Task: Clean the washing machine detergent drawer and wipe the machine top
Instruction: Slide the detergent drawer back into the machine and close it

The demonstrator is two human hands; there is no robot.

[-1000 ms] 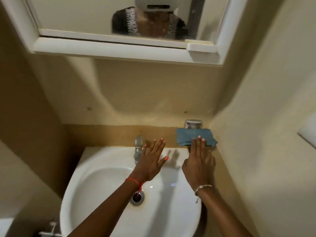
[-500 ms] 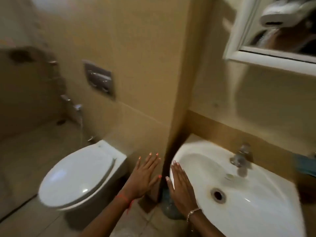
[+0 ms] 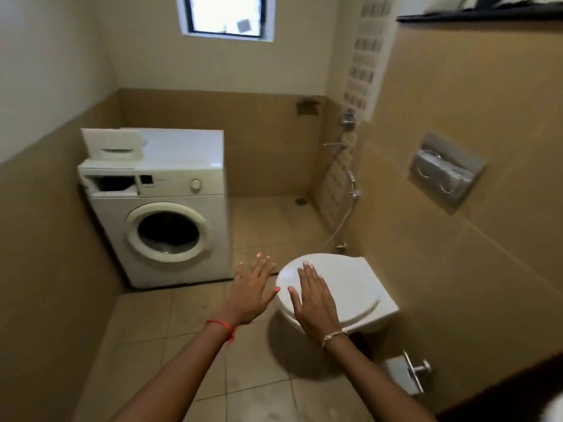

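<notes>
A white front-loading washing machine (image 3: 182, 233) stands against the left wall across the bathroom. Its white detergent drawer (image 3: 114, 146) lies on the left of the machine top (image 3: 185, 147). The drawer slot (image 3: 114, 184) in the front panel gapes dark. My left hand (image 3: 251, 292) and my right hand (image 3: 313, 300) are held out in front of me, fingers straight, holding nothing. Both are well short of the machine. My right hand hovers in front of the toilet lid.
A white wall-hung toilet (image 3: 344, 290) with its lid down sits right of my hands. A flush plate (image 3: 446, 169) and a hand sprayer (image 3: 352, 184) are on the right wall. A toilet-paper holder (image 3: 414, 370) is low right. Tiled floor (image 3: 182, 336) lies between me and the machine.
My view has swung left from the sink and blue cloth, past the toilet, to the washing machine. Both hands stayed out in front with straight fingers; the right hand no longer touches the cloth.
</notes>
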